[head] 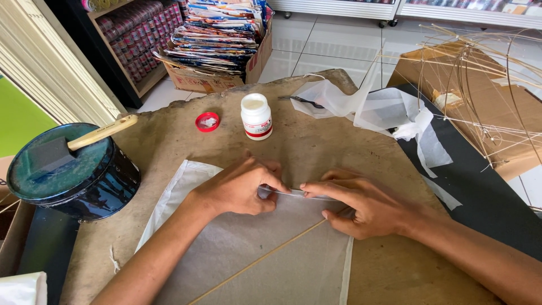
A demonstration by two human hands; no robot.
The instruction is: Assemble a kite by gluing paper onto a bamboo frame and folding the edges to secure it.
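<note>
Both hands, the left hand [240,186] and right hand [361,206], press flat with pinching fingertips, folding the translucent paper [265,248] edge over a thin stick [259,262], glue bottle [256,116] uncapped nearby.

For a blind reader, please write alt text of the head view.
Left hand and right hand press the folded top edge of a thin white paper sheet with a thin stick on a brown work surface; an open glue bottle stands behind.

White paper [237,243], red cap [207,121], teal tin [68,172]
</note>
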